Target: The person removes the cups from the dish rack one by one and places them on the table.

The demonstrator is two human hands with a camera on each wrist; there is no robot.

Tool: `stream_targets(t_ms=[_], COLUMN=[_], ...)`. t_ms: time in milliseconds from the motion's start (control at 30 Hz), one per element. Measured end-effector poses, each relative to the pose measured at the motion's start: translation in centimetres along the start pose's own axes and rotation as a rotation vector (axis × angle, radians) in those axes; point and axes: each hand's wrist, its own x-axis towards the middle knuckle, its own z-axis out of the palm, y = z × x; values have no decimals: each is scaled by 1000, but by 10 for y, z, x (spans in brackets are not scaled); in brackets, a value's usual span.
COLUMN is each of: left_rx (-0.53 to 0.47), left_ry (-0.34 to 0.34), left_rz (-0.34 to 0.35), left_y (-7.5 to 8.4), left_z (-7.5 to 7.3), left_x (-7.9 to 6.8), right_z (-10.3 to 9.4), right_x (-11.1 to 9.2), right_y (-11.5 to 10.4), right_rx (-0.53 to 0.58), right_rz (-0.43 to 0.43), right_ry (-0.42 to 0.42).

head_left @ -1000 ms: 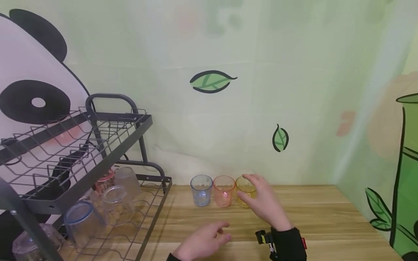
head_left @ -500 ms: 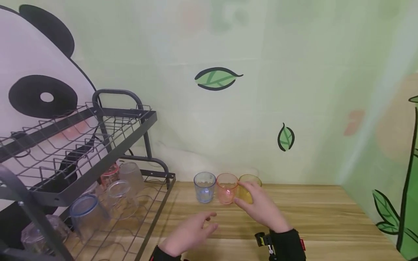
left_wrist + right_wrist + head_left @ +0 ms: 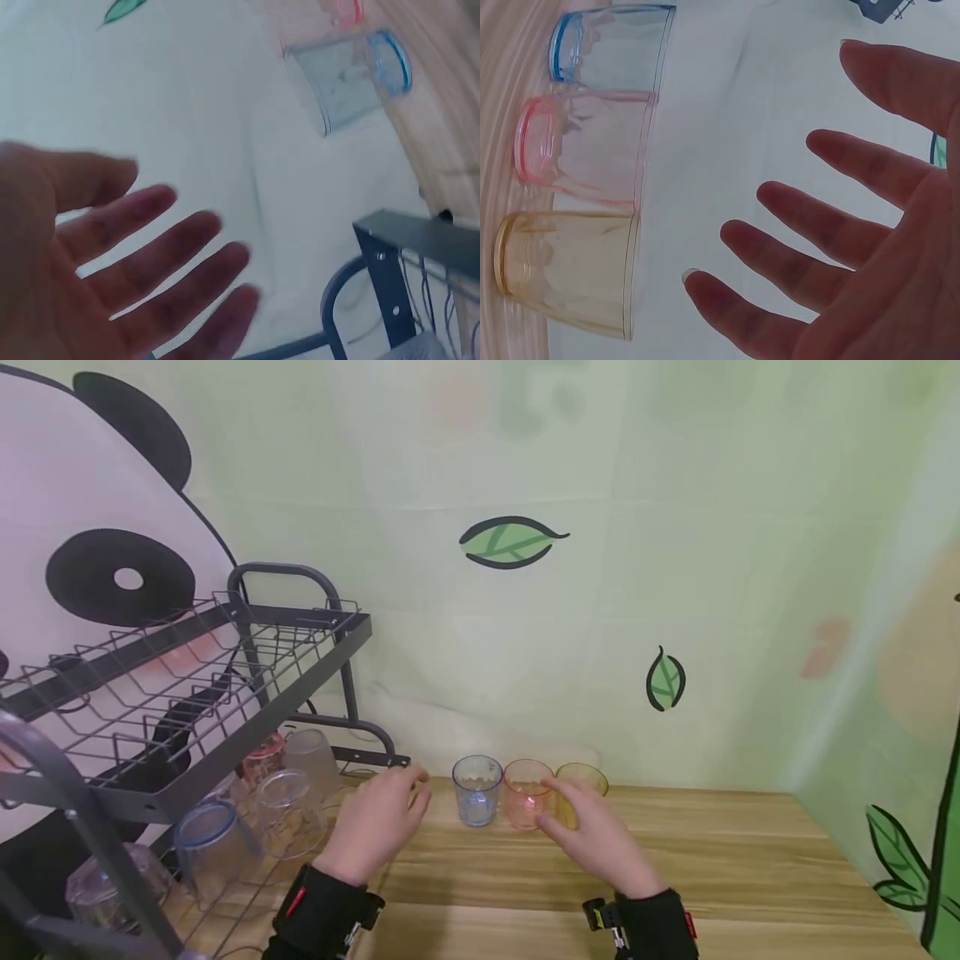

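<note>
Three clear tinted glasses stand upright in a row on the wooden table by the wall: a blue glass [image 3: 477,797], a pink glass [image 3: 519,803] and a yellow glass [image 3: 591,776]. My right hand [image 3: 600,847] overlaps the yellow and pink glasses in the head view. From the right wrist, its fingers [image 3: 817,225] are spread apart from the glasses, holding nothing. My left hand [image 3: 377,824] hovers left of the blue glass, beside the rack's lower shelf. In the left wrist view its fingers [image 3: 161,259] are relaxed with nothing in them.
A dark two-tier metal dish rack [image 3: 277,714] occupies the left side. Several upturned glasses sit on its lower shelf, including a blue-rimmed glass [image 3: 213,847] and a clear glass [image 3: 288,814]. A printed wall cloth [image 3: 420,652] hangs behind.
My left hand has moved up and left toward the rack. My right hand has shifted slightly left, from the yellow glass toward the pink one. The head view has turned a little left.
</note>
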Motion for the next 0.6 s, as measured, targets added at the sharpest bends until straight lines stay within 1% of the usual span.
stream_targets(t_ms=[67, 133, 200, 267, 400, 500, 600], left_rx=[35, 54, 74, 97, 165, 208, 198], left_ry=[45, 55, 34, -4, -75, -85, -66], left_rz=[-24, -53, -93, -138, -224, -266, -283], left_y=[-5, -12, -21, -31, -54, -71, -86], left_z=[-7, -14, -21, -26, -36, -43, -49], left_x=[8, 14, 18, 22, 24, 25, 25], right_z=[1, 3, 6, 8, 15, 20, 25], right_x=[1, 1, 0, 1, 2, 2, 2], right_y=[-1, -3, -5, -9, -16, -22, -29], right_rx=[3, 7, 4, 7, 1, 2, 1], right_rz=[-14, -29, -44, -67, -127, -177, -208], right_ry=[8, 14, 21, 27, 10, -21, -52])
